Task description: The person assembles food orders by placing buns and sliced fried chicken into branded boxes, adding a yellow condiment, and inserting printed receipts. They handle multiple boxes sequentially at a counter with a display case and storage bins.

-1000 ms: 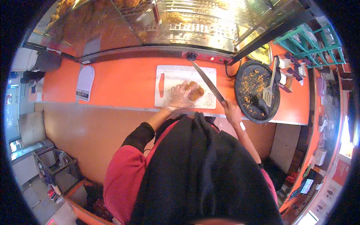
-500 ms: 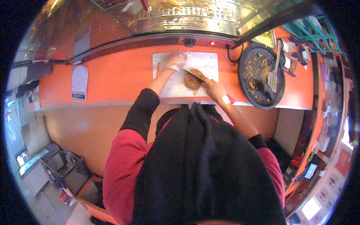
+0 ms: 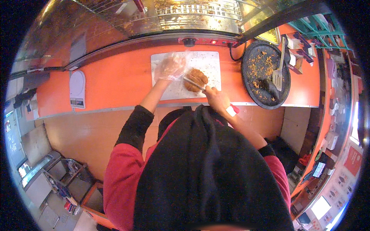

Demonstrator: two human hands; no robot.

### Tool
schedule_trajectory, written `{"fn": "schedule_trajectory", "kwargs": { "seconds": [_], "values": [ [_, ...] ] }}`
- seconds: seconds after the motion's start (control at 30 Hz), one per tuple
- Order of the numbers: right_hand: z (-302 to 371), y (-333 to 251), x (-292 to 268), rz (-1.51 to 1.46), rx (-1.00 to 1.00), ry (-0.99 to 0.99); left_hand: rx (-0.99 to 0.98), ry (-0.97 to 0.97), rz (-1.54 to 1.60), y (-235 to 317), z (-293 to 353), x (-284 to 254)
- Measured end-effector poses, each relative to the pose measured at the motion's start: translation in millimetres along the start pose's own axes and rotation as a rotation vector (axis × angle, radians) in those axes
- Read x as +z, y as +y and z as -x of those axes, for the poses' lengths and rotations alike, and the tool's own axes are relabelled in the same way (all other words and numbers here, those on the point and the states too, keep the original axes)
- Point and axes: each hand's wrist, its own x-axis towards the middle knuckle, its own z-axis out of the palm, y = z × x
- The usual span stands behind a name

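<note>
My right hand (image 3: 217,98) is closed around the handle of a knife (image 3: 194,83). Its blade slants across a round, browned, crusty patty (image 3: 199,74) on a white cutting board (image 3: 210,59). Thin lines run across the patty's far part, though I cannot tell how deep they go. Over the board's left side, beside the patty, is my left hand (image 3: 170,66) in a loose clear plastic glove. The glove and blur hide how its fingers are set. Dark crumbs dot the board.
Right of the board stands a round black pan (image 3: 254,92) with crumbs and a slotted spatula (image 3: 278,73). A small white scale (image 3: 77,89) sits at the left of the orange counter (image 3: 115,77). Along the back runs a glass-fronted cabinet with wire racks (image 3: 200,16).
The knife has shifted toward me across the patty. My gloved left hand has drawn left, away from the blade's tip. The whole view has shifted slightly.
</note>
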Motion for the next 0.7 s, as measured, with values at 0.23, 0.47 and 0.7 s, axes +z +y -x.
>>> {"fn": "schedule_trajectory", "kwargs": {
  "seconds": [0.23, 0.47, 0.7],
  "values": [
    [0, 9, -13, -0.048, -0.091, 0.126, -0.053, -0.104, -0.023, 6, -6, -6],
    [-28, 26, -13, 0.026, -0.014, 0.131, 0.022, -0.133, 0.030, 20, -38, 14],
    [-19, 26, -22, -0.044, -0.026, 0.192, -0.126, -0.311, 0.037, 25, -46, 16]
  ]
}}
